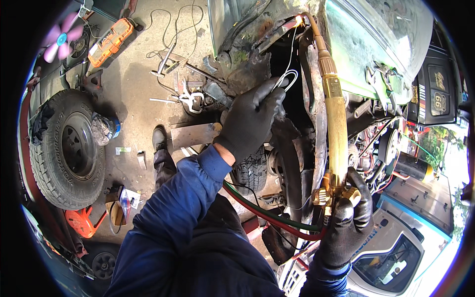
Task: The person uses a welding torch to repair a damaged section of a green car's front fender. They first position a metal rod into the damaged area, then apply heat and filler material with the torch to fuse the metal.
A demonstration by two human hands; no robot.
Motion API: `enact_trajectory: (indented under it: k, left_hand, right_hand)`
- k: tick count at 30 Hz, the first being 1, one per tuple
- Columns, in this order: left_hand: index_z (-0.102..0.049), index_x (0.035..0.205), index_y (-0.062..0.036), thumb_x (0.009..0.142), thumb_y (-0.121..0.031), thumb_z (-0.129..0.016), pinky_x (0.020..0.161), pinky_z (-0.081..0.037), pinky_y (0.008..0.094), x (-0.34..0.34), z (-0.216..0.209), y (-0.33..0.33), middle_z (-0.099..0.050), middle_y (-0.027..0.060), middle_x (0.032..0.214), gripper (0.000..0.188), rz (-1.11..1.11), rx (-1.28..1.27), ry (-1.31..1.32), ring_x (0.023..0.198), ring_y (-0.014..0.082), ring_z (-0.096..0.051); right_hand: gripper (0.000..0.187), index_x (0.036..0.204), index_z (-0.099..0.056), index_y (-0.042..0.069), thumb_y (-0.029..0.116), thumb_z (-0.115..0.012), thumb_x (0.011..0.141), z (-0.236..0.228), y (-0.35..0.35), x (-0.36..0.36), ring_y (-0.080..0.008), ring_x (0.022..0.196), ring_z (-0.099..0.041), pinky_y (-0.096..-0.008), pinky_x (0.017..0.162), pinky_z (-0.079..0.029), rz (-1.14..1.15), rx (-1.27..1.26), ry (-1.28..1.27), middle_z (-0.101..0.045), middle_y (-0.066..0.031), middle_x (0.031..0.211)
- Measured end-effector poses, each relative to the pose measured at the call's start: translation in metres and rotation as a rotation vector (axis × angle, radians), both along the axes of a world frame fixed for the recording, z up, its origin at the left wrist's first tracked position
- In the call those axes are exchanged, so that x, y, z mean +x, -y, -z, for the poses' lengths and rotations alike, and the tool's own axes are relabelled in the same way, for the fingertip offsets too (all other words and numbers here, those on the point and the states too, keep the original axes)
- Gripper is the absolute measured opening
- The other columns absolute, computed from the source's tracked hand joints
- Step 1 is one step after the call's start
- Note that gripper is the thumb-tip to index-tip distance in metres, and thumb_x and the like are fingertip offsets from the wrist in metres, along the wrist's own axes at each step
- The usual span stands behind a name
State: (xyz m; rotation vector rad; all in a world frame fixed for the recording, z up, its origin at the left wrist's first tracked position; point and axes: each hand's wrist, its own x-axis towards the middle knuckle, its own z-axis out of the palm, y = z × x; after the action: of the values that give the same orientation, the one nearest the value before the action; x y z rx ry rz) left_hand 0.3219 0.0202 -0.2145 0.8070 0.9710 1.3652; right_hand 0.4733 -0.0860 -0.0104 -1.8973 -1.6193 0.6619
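Observation:
My right hand (344,227), in a black glove, is closed around the valve end of a brass gas torch (337,133). The torch points away from me, and its tip meets a bright orange glow with sparks on a rusty body edge (277,35). A green hose (262,210) and a red hose (297,234) run from its base. My left hand (250,119), gloved too, pinches a thin wire (295,73) bent into loops. The wire's far end reaches up to the glow. Below it gapes a dark opening in the cut metal.
A green vehicle panel with glass (366,44) lies right of the torch; pliers (378,84) rest on it. On the floor at left are a large tyre (44,153), an orange case (111,42), a hammer (162,64), cables and a purple fan (62,38). Engine parts and parked vehicles stand right.

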Motion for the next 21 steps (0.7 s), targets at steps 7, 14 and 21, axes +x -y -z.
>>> enact_trajectory:
  k: [7,14,21]
  left_hand:
    - [-0.064,0.146,-0.0052,0.115,-0.025,-0.058,0.053,-0.037,0.0199,-0.001,0.003,-0.009,-0.070,-0.0024,0.083,0.037,-0.003,0.000,-0.033,0.059,-0.0007,-0.045]
    - [-0.063,0.147,-0.0047,0.115,-0.024,-0.056,0.051,-0.037,0.0203,0.000,0.003,-0.010,-0.071,-0.0012,0.083,0.038,0.009,-0.015,-0.010,0.057,-0.0003,-0.046]
    - [-0.063,0.147,-0.0049,0.115,-0.025,-0.058,0.050,-0.034,0.0196,0.002,0.004,-0.011,-0.070,-0.0018,0.082,0.038,-0.016,-0.004,-0.039,0.056,-0.0013,-0.044]
  right_hand:
    - [0.062,0.140,-0.066,-0.002,0.048,-0.071,0.104,0.007,-0.008,0.000,-0.0217,0.116,-0.068,-0.0394,0.103,-0.053,0.019,0.012,-0.087,-0.072,-0.0126,0.129]
    - [0.056,0.140,-0.066,0.000,0.047,-0.064,0.110,0.008,-0.009,0.005,-0.0207,0.107,-0.071,-0.0373,0.096,-0.056,-0.005,0.009,-0.138,-0.074,-0.0123,0.123]
    - [0.053,0.140,-0.066,0.000,0.044,-0.060,0.112,0.012,-0.010,0.011,-0.0194,0.101,-0.072,-0.0355,0.089,-0.059,0.010,0.014,-0.112,-0.075,-0.0133,0.120]
